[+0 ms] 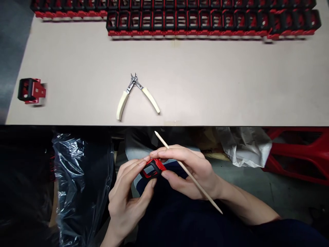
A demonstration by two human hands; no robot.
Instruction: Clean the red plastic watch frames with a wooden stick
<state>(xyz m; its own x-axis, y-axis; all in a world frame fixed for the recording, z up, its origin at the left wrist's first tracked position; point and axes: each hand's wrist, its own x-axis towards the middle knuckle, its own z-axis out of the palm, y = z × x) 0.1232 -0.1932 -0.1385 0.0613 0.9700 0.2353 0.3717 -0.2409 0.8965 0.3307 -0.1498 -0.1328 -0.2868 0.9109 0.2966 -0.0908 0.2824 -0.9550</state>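
Below the table's front edge, over my lap, both hands hold one small red-and-black plastic frame part (151, 169). My left hand (131, 188) grips it between the fingers on top and the thumb underneath. From the other side, my right hand (191, 171) pinches its red end with thumb and fingertips. A thin wooden stick (191, 175) with pointed ends lies slantwise across my right hand, its upper tip past the fingers and its lower tip near the wrist. On the table ahead lie nippers (134, 82) with cream handles, their jaws apart.
Rows of similar red-and-black parts (169, 22) line the far side of the table (218, 79). A single such part (31, 91) stands at the left. Dark plastic sheeting (77, 185) hangs lower left. A red plastic structure (300, 151) and a whitish bag (244, 145) are lower right.
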